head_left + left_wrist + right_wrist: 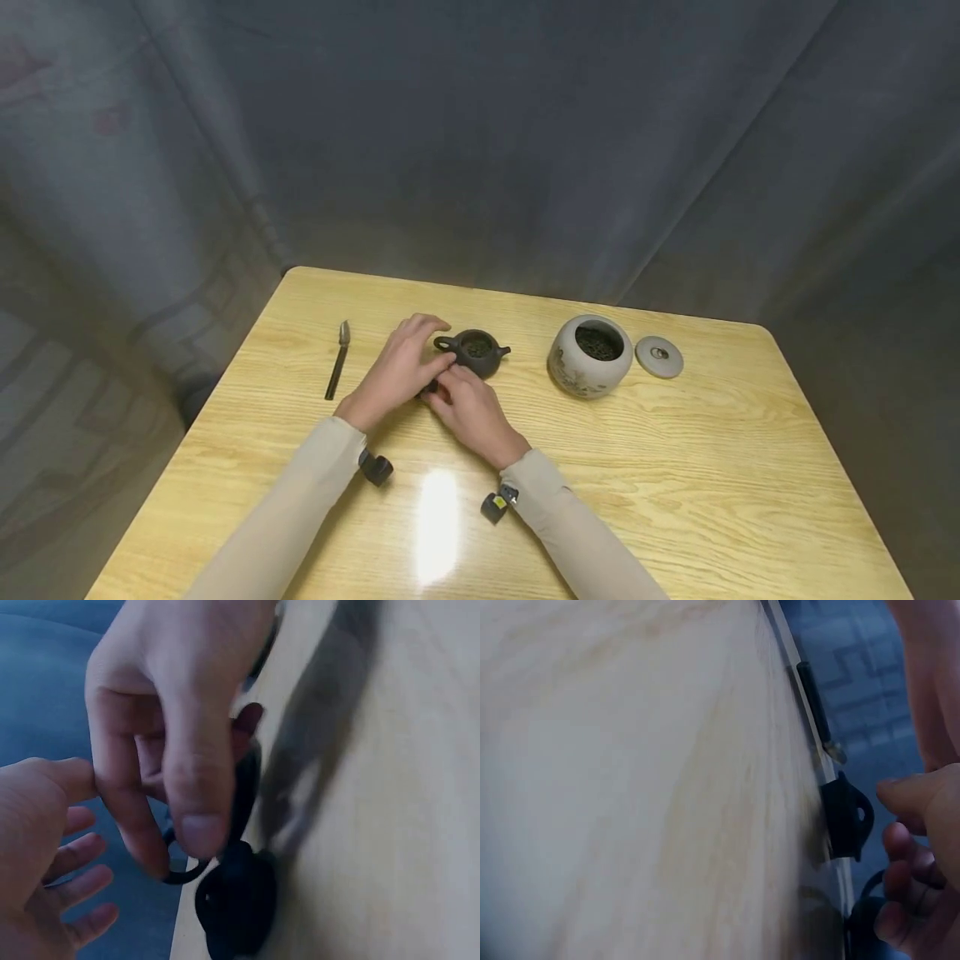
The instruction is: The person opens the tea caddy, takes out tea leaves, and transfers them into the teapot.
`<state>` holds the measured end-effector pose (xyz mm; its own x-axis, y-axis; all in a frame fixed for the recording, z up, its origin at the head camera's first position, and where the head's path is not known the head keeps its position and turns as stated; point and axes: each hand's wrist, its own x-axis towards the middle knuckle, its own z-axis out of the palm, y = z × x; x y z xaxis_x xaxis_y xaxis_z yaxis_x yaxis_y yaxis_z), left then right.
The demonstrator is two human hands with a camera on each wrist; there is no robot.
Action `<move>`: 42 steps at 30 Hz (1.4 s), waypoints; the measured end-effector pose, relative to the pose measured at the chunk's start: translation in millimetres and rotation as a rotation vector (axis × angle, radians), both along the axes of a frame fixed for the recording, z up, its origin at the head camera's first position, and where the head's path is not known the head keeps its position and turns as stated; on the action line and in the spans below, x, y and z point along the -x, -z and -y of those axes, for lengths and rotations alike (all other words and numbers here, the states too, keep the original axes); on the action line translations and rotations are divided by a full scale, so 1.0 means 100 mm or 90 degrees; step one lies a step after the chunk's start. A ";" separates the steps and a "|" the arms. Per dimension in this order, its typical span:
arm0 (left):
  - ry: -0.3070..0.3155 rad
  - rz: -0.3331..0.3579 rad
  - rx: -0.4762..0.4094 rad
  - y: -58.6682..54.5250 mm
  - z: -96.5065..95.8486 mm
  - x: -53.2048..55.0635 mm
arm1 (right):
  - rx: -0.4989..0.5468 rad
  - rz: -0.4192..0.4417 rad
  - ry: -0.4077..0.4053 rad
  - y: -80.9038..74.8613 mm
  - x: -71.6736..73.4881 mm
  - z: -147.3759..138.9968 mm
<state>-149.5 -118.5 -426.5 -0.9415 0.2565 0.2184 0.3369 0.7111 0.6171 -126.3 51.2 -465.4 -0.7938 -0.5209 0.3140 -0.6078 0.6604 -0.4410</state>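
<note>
A dark teapot [476, 354] stands uncovered with tea leaves inside, its spout pointing right. The dark lid [845, 817], loop knob upward, is left of the teapot. My left hand [408, 358] is over the area left of the teapot handle, its fingers loosely spread in the left wrist view. My right hand [476, 408] reaches in front of the teapot with bent fingers; in the right wrist view a gap shows between its fingertips and the lid's knob. From the left wrist view, the right thumb and a finger overlap the teapot handle [180, 878]. Both hands partly hide the lid in the head view.
A black-handled scoop [337, 367] with a metal tip lies left of the hands. On the right stands a pale round jar [573, 371] of dark tea leaves, its flat lid [660, 357] beside it. Grey curtain [480, 150] hangs behind the wooden table [712, 467].
</note>
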 end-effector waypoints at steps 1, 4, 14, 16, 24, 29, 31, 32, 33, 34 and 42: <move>0.009 0.008 0.005 -0.01 -0.02 0.05 | -0.007 0.003 0.001 0.01 0.01 0.02; 0.038 0.034 0.033 -0.03 -0.06 0.18 | -0.025 0.012 0.002 0.01 0.04 0.06; 0.097 0.119 0.130 0.02 -0.10 0.45 | -0.068 0.028 -0.024 0.02 0.08 0.14; 0.104 0.134 0.131 0.00 -0.10 0.48 | -0.072 0.026 -0.024 0.02 0.08 0.15; 0.129 0.160 0.134 -0.04 -0.13 0.55 | -0.095 0.030 -0.013 0.00 0.07 0.17; 0.142 0.147 0.143 -0.07 -0.19 0.54 | -0.100 0.029 0.007 0.00 0.06 0.16; 0.133 0.140 0.135 -0.09 -0.20 0.52 | -0.095 0.028 0.013 -0.01 0.06 0.15; 0.124 0.135 0.128 -0.09 -0.20 0.51 | -0.093 0.027 0.015 -0.01 0.06 0.14; 0.115 0.131 0.116 -0.09 -0.19 0.49 | -0.089 0.030 0.018 -0.02 0.07 0.12; 0.106 0.125 0.105 -0.09 -0.17 0.47 | -0.083 0.032 0.023 -0.02 0.07 0.10; 0.016 0.062 0.022 0.06 0.17 0.13 | 0.075 0.021 0.101 -0.10 0.23 -0.28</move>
